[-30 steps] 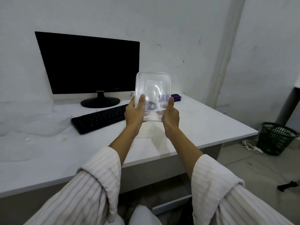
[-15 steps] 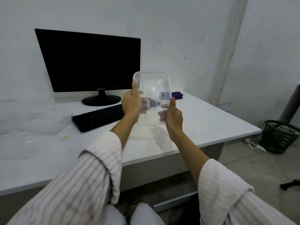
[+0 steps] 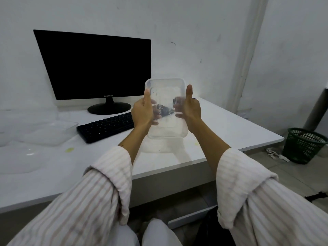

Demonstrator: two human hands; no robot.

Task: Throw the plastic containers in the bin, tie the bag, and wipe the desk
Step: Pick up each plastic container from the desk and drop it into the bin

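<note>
plastic container (image 3: 166,110), clear, thin and judged light but flexible and slick, is held upright mid-frame above the desk (image 3: 230,128), gripped at its side rims by left hand (image 3: 142,112) and right hand (image 3: 190,110).

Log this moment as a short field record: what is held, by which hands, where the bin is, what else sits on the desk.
held item: clear plastic container, raised above the desk, tilted up on end
left hand: grip on the container's left side, thumb on its front
right hand: grip on its right side, thumb up
bin: green mesh bin on the floor, right of the desk
also on desk: black monitor, black keyboard, more clear containers at left
desk state: yellowish stain on top
</note>
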